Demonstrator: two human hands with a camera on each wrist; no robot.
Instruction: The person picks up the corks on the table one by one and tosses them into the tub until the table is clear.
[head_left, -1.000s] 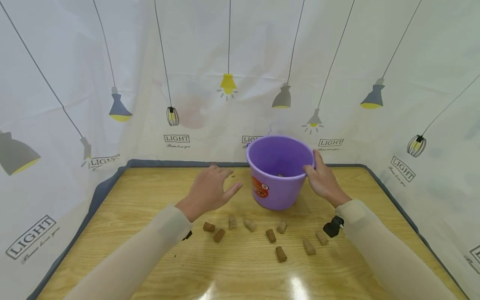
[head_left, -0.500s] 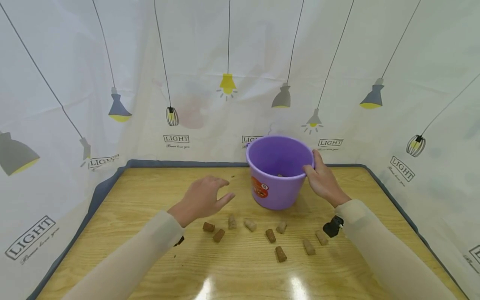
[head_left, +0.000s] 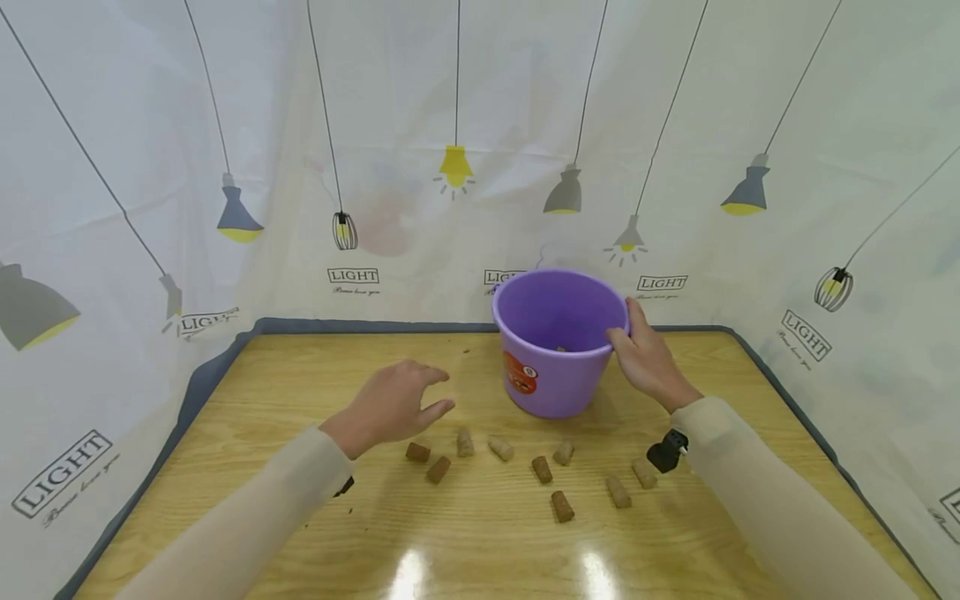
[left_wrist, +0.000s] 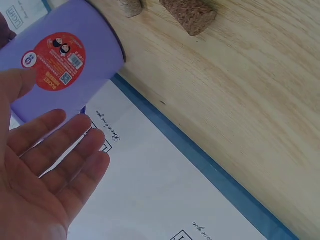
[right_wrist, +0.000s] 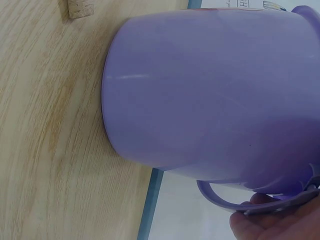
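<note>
Steadying looks like the present step: at the table's (head_left: 487, 554) one o'clock, near its far edge, stands the bucket (head_left: 566, 385), gripped by the right hand (head_left: 651, 364). The left hand (head_left: 390, 403), thumb and fingers parted, holds nothing at ten. Lifting corks (head_left: 501, 449), roomily spread towards six, would call for reaching lower and pinching.
</note>
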